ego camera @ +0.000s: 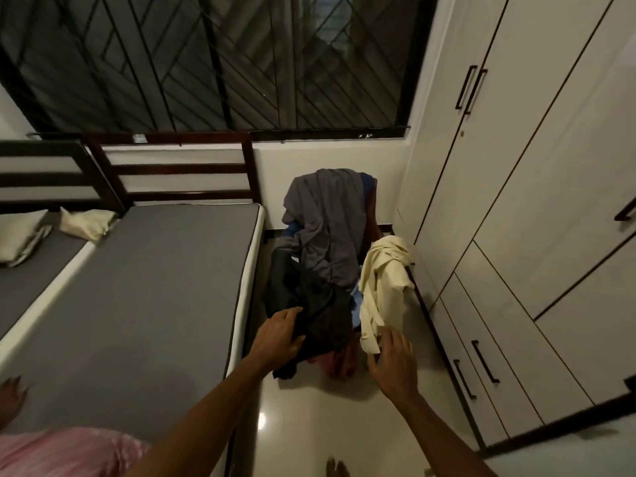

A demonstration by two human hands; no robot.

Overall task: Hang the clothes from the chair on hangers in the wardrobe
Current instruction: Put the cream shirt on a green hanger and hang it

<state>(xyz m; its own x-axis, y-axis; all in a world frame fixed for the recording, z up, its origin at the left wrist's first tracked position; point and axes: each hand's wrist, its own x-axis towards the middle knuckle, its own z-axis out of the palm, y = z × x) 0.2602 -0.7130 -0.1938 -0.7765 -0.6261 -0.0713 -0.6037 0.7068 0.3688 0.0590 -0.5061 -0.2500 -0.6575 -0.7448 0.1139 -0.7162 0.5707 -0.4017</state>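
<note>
A chair stands between the bed and the wardrobe, almost fully buried under clothes. A grey garment drapes over its back, a black garment lies on the seat, and a cream shirt hangs off the right side. A pink-red cloth shows under the pile. My left hand grips the front edge of the black garment. My right hand hovers open just below the cream shirt's hem, fingers spread, holding nothing. The wardrobe on the right has its doors closed. No hanger is visible.
A bed with a grey mattress fills the left, with cream pillows at its head. Another person's hand and pink clothing sit at the lower left. Glossy pale floor runs between bed and wardrobe drawers.
</note>
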